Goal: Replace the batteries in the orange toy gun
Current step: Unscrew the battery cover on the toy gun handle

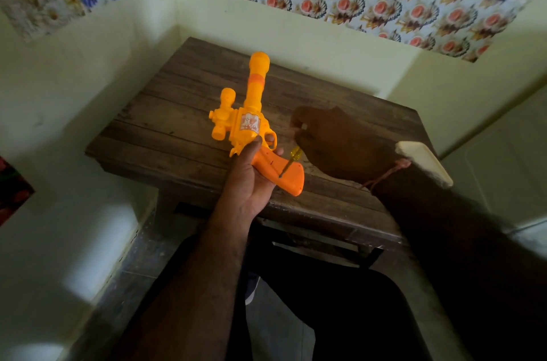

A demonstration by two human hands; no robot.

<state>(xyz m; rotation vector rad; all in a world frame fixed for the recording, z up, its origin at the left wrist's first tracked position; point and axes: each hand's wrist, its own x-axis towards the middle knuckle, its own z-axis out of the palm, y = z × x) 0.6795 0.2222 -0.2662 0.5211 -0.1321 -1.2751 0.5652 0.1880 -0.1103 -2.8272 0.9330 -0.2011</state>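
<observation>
Your left hand grips the orange toy gun from below, thumb by the trigger guard, holding it above the near edge of the wooden table with the barrel pointing away from you. Your right hand, just right of the gun, pinches a small yellow-handled screwdriver whose tip meets the gun's grip.

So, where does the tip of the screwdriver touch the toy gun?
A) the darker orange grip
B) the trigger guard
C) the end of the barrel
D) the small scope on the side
A: the screwdriver in the right hand meets the grip of the toy gun.
</observation>
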